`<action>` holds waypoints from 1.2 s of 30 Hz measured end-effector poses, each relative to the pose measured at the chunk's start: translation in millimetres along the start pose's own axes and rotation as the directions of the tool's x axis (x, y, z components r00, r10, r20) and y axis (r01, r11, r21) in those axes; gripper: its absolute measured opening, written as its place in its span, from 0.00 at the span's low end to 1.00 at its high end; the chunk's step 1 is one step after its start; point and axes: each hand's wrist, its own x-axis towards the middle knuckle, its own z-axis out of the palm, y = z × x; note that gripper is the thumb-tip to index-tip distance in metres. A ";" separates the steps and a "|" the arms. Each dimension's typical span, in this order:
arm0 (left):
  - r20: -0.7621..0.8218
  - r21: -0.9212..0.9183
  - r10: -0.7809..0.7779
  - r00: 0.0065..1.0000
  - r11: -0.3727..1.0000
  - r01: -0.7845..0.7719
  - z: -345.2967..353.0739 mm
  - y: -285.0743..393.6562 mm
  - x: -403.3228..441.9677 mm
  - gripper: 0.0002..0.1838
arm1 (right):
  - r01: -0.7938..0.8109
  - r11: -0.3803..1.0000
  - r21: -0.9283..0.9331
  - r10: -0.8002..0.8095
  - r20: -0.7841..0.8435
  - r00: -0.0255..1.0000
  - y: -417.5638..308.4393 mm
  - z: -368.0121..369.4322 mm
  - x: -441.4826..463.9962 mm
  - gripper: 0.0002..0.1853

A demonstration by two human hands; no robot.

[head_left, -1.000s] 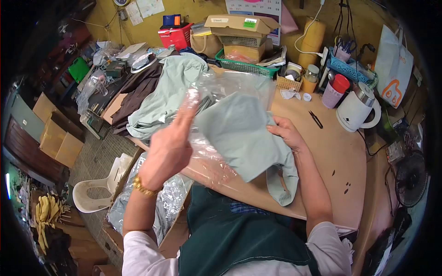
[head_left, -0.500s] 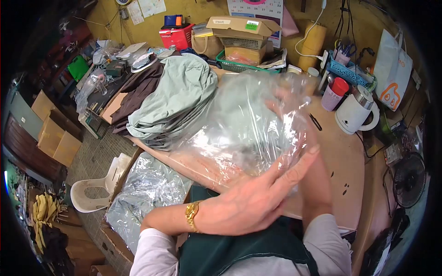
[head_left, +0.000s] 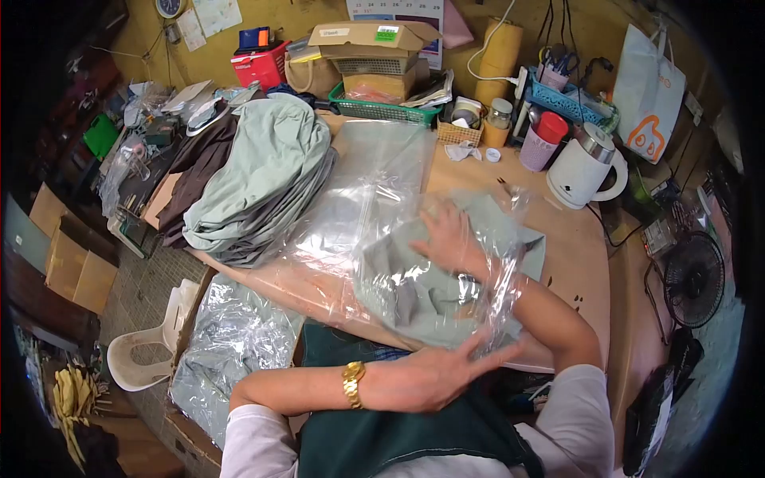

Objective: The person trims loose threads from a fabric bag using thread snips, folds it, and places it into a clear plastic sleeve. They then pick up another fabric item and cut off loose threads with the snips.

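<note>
A folded pale green garment lies in or under a clear plastic bag at the table's front. My right hand rests on the garment with fingers spread, and loose film gathers around its wrist and forearm. Whether all of this hand is inside the bag I cannot tell. My left hand, below a gold watch, grips the bag's near edge between thumb and fingers, its index finger stretched out. More flat clear bags lie beyond, beside a heap of pale green garments.
A box of bagged garments stands at the left front, by a white plastic chair. A kettle, a pink cup, a green basket and a fan line the back and right.
The bag and garment have come down flat onto the table, nearer to me. My right hand has moved left and down onto the garment. The camera view has shifted right.
</note>
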 end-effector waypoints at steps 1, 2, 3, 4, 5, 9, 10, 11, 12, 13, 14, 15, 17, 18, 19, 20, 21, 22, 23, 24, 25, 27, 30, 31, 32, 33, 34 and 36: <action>0.120 -0.014 0.033 0.992 0.999 -0.032 -3.9 4.7 -3.2 0.51 | -0.103 0.966 -0.236 0.071 -0.139 0.988 -3.1 14.8 4.2 0.35; 0.156 0.103 -0.042 0.987 0.994 0.026 -20.9 11.7 -9.1 0.43 | -0.112 0.965 -0.237 0.079 -0.146 0.986 -3.5 27.0 5.3 0.35; 0.168 0.130 -0.126 0.978 0.986 0.104 -51.4 21.3 -10.9 0.40 | -0.022 0.973 -0.232 0.011 -0.051 0.999 -3.0 37.5 5.0 0.39; 0.177 0.156 -0.209 0.962 0.971 0.182 -83.1 22.3 -10.5 0.37 | 0.067 0.974 -0.216 -0.058 0.047 0.997 -3.7 43.6 4.0 0.43; 0.014 0.359 -0.187 0.982 0.918 0.169 -104.3 11.1 -11.4 0.31 | 0.060 0.974 -0.218 -0.050 0.049 0.998 -7.3 42.5 1.9 0.43; -0.401 0.352 -0.146 0.904 0.887 0.299 -165.0 -73.1 59.9 0.41 | 0.179 0.962 -0.207 -0.159 0.111 0.981 -52.1 12.2 -17.8 0.46; -0.362 0.342 -0.183 0.914 0.886 0.313 -162.2 -107.8 82.6 0.47 | 0.120 0.974 -0.190 -0.097 0.128 0.987 -54.9 15.9 -22.3 0.45; -0.287 0.196 -0.261 0.922 0.926 0.323 -153.3 -135.7 104.7 0.49 | 0.058 0.983 -0.172 -0.033 0.146 0.989 -58.7 20.8 -27.7 0.43; -0.200 0.049 -0.323 0.925 0.940 0.338 -140.1 -159.8 126.9 0.52 | 0.077 0.987 -0.142 -0.058 0.129 0.990 -52.5 45.5 -24.4 0.44; -0.306 0.120 -0.263 0.915 0.943 0.311 -113.5 -179.7 144.9 0.50 | 0.070 0.987 -0.147 -0.052 0.124 0.991 -58.4 46.2 -24.2 0.44; -0.408 0.190 -0.193 0.893 0.938 0.290 -88.6 -193.2 161.0 0.47 | 0.114 0.984 -0.134 -0.093 0.157 0.983 -65.1 43.6 -24.2 0.44; -0.405 0.192 -0.187 0.895 0.940 0.284 -77.6 -202.4 176.1 0.47 | 0.157 0.981 -0.118 -0.133 0.189 0.973 -67.2 41.9 -24.5 0.43; -0.109 0.166 -0.062 0.992 0.983 0.080 -59.5 -209.9 199.4 0.31 | 0.222 0.964 -0.144 -0.185 0.234 0.955 -54.4 59.5 -20.4 0.43; -0.102 0.165 -0.058 0.993 0.984 0.074 -54.9 -191.2 205.9 0.31 | 0.256 0.954 -0.157 -0.210 0.259 0.943 -49.3 62.0 -21.5 0.43; -0.114 0.175 0.037 0.993 0.984 -0.016 -47.2 -170.6 212.2 0.24 | 0.290 0.942 -0.168 -0.235 0.284 0.930 -44.3 64.4 -22.7 0.43; -0.126 0.188 0.130 0.983 0.977 -0.105 -43.1 -141.6 214.9 0.17 | 0.336 0.922 -0.192 -0.319 0.115 0.941 -37.0 58.5 -24.7 0.43; -0.156 0.087 0.153 0.976 0.986 -0.141 -39.3 -108.8 215.1 0.14 | 0.377 0.898 -0.225 -0.399 -0.056 0.915 -27.9 52.3 -26.3 0.43; -0.189 -0.015 0.171 0.967 0.984 -0.177 -35.2 -74.8 214.6 0.11 | 0.396 0.886 -0.242 -0.436 -0.139 0.889 -20.2 45.1 -25.0 0.42; -0.215 0.095 0.359 0.908 0.933 -0.347 -34.2 -43.6 215.1 0.08 | 0.411 0.873 -0.262 -0.469 -0.220 0.855 -12.4 37.9 -23.7 0.42; -0.220 0.266 0.550 0.806 0.828 -0.493 -23.1 -18.3 216.9 0.06 | 0.240 0.959 -0.149 -0.251 -0.055 0.966 -3.2 25.0 -15.4 0.42; -0.140 0.301 0.608 0.782 0.778 -0.551 -19.4 15.4 210.4 0.05 | 0.036 0.997 -0.072 -0.026 0.133 0.991 7.7 11.8 -8.3 0.42; -0.025 0.370 0.688 0.725 0.680 -0.633 3.4 70.6 195.0 0.06 | 0.026 0.997 0.075 -0.017 -0.127 0.992 49.4 -5.7 -11.3 0.42; -0.156 0.561 0.723 0.672 0.625 -0.543 38.7 97.7 154.7 0.12 | -0.224 0.972 -0.065 0.206 -0.215 0.955 94.6 -20.5 -25.2 0.42; -0.309 0.685 0.729 0.611 0.616 -0.388 39.7 96.1 139.8 0.16 | -0.368 0.922 -0.123 0.341 -0.196 0.920 94.7 -29.7 -33.1 0.42; -0.298 0.618 0.734 0.610 0.635 -0.463 29.5 84.0 130.7 0.19 | -0.498 0.848 -0.182 0.468 -0.183 0.864 89.8 -40.9 -40.7 0.41; -0.286 0.545 0.740 0.609 0.648 -0.532 18.4 65.4 120.2 0.21 | -0.506 0.843 -0.180 0.476 -0.186 0.859 75.2 -45.6 -51.0 0.41; -0.386 0.344 0.595 0.705 0.802 -0.488 9.9 47.9 104.4 0.20 | -0.533 0.827 -0.177 0.539 -0.016 0.842 53.5 -45.1 -62.8 0.40; -0.499 0.163 0.338 0.798 0.941 -0.297 -0.2 -3.4 68.0 0.17 | -0.561 0.808 -0.181 0.586 0.145 0.797 44.0 -42.3 -78.3 0.38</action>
